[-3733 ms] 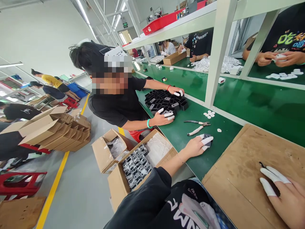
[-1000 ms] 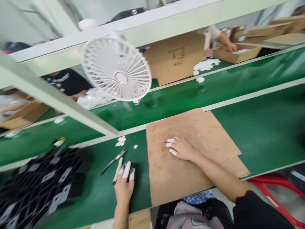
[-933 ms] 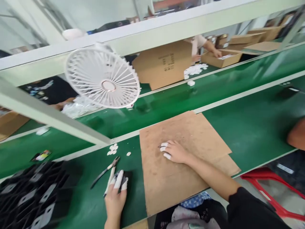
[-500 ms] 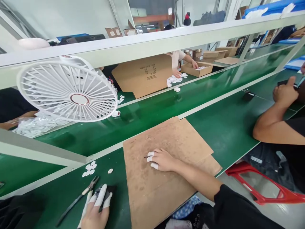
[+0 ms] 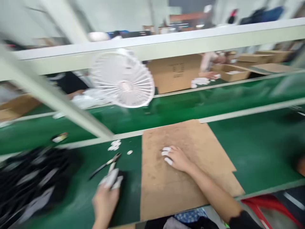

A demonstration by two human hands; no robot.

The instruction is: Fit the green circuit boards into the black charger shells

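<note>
My right hand (image 5: 178, 158) lies palm down on a brown cardboard sheet (image 5: 164, 190), with white covers on several fingertips and the fingers a little apart. A tiny dark mark or tip shows by its fingertips; I cannot tell which. My left hand (image 5: 107, 192), blurred, also wears white finger covers. Its fingers are bent over a small black object (image 5: 122, 177) on the green bench, mostly hidden by the hand. Just beyond it lies a pair of pliers (image 5: 105, 165). Several small white discs (image 5: 114, 145) are grouped behind the pliers, and a single white disc (image 5: 130, 152) sits nearer the cardboard.
A heap of black items (image 5: 35, 178) covers the bench at left. A white fan (image 5: 124, 82) hangs from the shelf rail (image 5: 171, 44). Across the green channel, a person's hand (image 5: 211, 75) is among white pieces beside an open box (image 5: 234, 75). A red stool (image 5: 269, 206) stands at lower right.
The view has swung left, so everything appears shifted right and blurred. The black heap has come further into view. Both hands stay at the same spots on the bench and cardboard.
</note>
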